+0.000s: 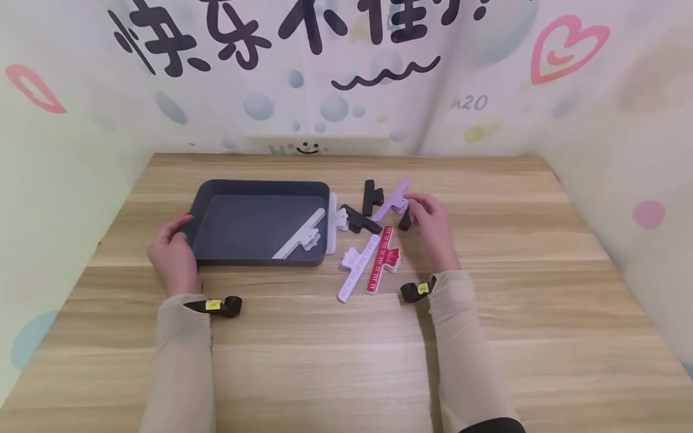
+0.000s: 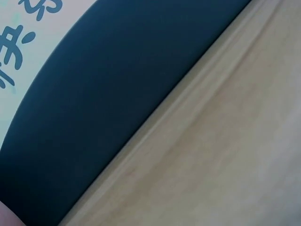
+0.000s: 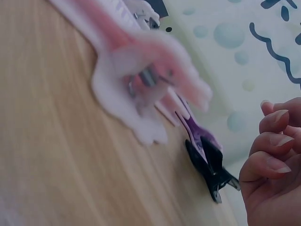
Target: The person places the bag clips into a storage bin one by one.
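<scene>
My left hand (image 1: 175,255) holds the left rim of a dark grey tray (image 1: 257,262); its wall (image 2: 108,89) fills much of the left wrist view. Inside the tray lies a white clip (image 1: 300,236). My right hand (image 1: 433,231) is at the right side of a loose group of clips, its fingers loosely bent. By its fingertips are a purple clip (image 1: 391,203) and a black clip (image 1: 403,221), partly hidden by the hand. Nothing shows between the fingers (image 3: 275,141) in the right wrist view. A red clip (image 1: 383,260) and a lilac clip (image 1: 359,267) lie nearer the front.
Another white clip (image 1: 332,231) is against the tray's right side. Two more black clips (image 1: 372,198) lie right of it. Behind the wooden table (image 1: 325,361) hangs a printed white backdrop (image 1: 303,108).
</scene>
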Motion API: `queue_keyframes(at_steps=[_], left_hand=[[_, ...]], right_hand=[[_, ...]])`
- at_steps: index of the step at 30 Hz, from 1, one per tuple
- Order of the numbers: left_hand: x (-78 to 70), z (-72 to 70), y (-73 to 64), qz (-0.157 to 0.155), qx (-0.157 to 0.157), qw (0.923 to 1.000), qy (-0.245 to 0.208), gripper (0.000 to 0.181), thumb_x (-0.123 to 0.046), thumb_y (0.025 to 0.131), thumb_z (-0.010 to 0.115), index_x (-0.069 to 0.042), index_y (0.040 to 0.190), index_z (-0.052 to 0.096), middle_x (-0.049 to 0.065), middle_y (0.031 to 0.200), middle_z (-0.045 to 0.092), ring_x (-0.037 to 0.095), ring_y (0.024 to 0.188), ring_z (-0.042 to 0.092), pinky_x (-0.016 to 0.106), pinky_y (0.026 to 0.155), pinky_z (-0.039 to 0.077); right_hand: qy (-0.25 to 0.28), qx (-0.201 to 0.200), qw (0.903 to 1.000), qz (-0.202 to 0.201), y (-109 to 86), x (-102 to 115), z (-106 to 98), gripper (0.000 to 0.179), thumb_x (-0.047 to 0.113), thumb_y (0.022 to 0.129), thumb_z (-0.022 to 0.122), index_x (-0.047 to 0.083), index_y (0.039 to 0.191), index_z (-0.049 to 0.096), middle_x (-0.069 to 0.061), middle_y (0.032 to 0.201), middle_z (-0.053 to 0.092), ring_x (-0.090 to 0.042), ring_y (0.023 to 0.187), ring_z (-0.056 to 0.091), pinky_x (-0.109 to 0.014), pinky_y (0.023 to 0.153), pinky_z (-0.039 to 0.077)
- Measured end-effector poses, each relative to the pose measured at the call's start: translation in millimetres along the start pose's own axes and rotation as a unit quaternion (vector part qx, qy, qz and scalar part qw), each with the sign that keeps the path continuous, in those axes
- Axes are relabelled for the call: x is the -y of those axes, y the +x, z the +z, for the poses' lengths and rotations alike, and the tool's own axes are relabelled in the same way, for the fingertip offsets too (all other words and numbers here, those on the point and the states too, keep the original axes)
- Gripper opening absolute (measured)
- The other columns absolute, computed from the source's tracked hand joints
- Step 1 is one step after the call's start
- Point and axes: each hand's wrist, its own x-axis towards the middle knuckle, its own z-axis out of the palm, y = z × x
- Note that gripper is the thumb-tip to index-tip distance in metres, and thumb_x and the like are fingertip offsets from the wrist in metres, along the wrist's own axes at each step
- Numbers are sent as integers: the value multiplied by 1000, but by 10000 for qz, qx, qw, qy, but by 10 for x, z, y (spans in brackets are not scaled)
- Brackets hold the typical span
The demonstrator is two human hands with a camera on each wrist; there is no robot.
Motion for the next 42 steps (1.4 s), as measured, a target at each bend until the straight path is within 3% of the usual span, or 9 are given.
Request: queue_keyframes(at_steps=[4,11,17,30,42], left_hand=[[-7,-3,-12,-35,8,10000,28,44,10,82,33,-7,101,68,-2,111,62,7,111,46,17,91,30],[-38,-9,-9,-55,32,9999,135,43,9,83,33,-9,102,67,-3,113,61,7,111,44,17,93,29],[-59,-27,-11,-100,2,9998,188,45,9,83,32,-10,103,68,-4,113,61,7,112,44,18,93,28],[-33,-7,-5,10,37,9998,189,44,9,82,32,-9,102,68,-4,112,61,7,111,44,18,92,29],[15,1,28,132,-35,9997,180,46,11,80,32,-9,99,69,-3,108,63,8,109,46,19,89,30]], right_hand=[[103,-161,9998,83,28,-69,-63,32,31,88,53,11,113,59,-4,76,48,-17,66,42,-26,53,34],[732,-933,9929,21,80,-181,-163,29,22,89,52,4,111,58,-9,74,46,-16,61,40,-23,49,32],[822,-1100,9905,94,107,-234,-172,25,18,89,51,5,110,59,-10,75,49,-13,58,41,-21,46,32],[243,-1082,9932,354,93,-244,-204,25,19,90,49,9,112,57,-10,81,52,-11,56,42,-18,44,33],[-1015,-1261,9855,508,110,-240,-171,31,16,85,46,13,114,57,-8,75,53,-11,51,45,-22,46,37]])
